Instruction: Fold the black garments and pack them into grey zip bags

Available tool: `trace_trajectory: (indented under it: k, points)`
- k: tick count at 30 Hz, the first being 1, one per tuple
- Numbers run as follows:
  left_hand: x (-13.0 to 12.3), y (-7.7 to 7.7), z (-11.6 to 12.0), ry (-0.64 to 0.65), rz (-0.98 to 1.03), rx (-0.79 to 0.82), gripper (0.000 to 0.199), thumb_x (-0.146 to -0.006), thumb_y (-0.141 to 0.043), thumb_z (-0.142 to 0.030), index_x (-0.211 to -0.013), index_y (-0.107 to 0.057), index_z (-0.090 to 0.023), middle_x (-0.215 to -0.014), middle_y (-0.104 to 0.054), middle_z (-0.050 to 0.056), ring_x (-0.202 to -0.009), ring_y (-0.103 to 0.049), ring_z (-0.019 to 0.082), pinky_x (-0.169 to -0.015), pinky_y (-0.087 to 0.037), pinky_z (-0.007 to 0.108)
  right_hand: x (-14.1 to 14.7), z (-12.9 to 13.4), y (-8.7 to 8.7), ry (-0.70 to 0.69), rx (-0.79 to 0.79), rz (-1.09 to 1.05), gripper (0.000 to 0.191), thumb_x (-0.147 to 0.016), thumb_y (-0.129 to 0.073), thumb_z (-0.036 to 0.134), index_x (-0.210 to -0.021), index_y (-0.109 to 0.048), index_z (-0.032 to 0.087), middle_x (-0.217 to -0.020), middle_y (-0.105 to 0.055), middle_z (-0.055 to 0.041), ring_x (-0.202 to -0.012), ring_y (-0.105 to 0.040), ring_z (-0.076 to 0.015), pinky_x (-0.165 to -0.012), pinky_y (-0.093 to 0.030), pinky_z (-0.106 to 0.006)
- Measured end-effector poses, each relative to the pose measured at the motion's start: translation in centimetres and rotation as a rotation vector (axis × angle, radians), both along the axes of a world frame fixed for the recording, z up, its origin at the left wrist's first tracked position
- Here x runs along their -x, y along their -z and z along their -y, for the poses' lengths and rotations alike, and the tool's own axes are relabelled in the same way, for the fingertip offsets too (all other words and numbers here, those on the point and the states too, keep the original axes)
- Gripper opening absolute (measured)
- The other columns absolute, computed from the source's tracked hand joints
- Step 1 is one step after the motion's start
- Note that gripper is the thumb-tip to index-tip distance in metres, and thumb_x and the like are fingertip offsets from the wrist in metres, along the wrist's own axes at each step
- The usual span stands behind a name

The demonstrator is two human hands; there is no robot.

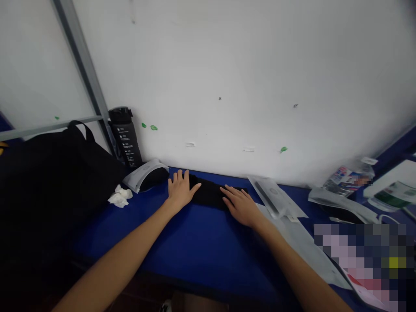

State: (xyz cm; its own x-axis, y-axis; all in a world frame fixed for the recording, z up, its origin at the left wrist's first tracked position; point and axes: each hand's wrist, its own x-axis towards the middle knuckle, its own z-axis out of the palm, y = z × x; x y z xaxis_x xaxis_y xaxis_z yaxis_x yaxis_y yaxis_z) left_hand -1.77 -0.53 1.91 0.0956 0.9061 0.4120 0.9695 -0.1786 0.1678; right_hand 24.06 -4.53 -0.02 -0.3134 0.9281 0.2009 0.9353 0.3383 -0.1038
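Left hand point(180, 190) and right hand point(240, 205) lie on black item point(209, 196) (both spread, unclamped); apparently smoothing; next calls for even pressure.

a black bag point(58, 173) fills the left side — a crumpled white tissue point(120, 197) lies just beside it on the blue table point(175, 247). a dark bottle point(128, 143) with printed markings stands near the pale wall point(227, 56); at the right — a clear plastic bottle point(347, 178).
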Motion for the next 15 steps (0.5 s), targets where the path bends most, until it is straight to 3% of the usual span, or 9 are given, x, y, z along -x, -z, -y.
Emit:
trace_trajectory:
  k: [6, 10, 15]
  points:
    - [0.5, -0.4, -0.3, -0.075, 0.012, 0.122, 0.07, -0.104, -0.04, -0.061, -0.152, -0.043, -0.011, -0.143, -0.055, 0.028, -0.129, -0.053, 0.043, -0.099, -0.049, 0.051, -0.2, 0.1, -0.6, 0.011, 0.01, -0.02, 0.051, -0.109, -0.037, 0.032, -0.157, -0.053, 0.024, -0.164, -0.05, -0.0086, -0.15, -0.049, -0.0278, -0.124, -0.038, -0.052]
    - [0.4, -1.3, 0.0, -0.087, 0.049, 0.23, 0.071, -0.105, -0.04, -0.058, -0.155, -0.038, -0.008, -0.143, -0.055, 0.027, -0.134, -0.053, 0.041, -0.099, -0.05, 0.046, -0.1, 0.2, -1.2, 0.045, -0.013, -0.013, 0.051, -0.104, -0.038, 0.02, -0.151, -0.058, 0.021, -0.157, -0.058, -0.0109, -0.143, -0.056, -0.028, -0.125, -0.036, -0.054]
    - [0.4, -1.3, -0.1, -0.064, 0.126, 0.263, 0.08, -0.101, -0.041, -0.069, -0.154, -0.037, -0.009, -0.144, -0.054, 0.029, -0.132, -0.056, 0.043, -0.098, -0.05, 0.047, -0.1, 0.3, -1.5, 0.075, -0.053, -0.027, 0.047, -0.1, -0.039, 0.014, -0.139, -0.066, 0.02, -0.143, -0.067, -0.0118, -0.13, -0.065, -0.0277, -0.126, -0.033, -0.054]
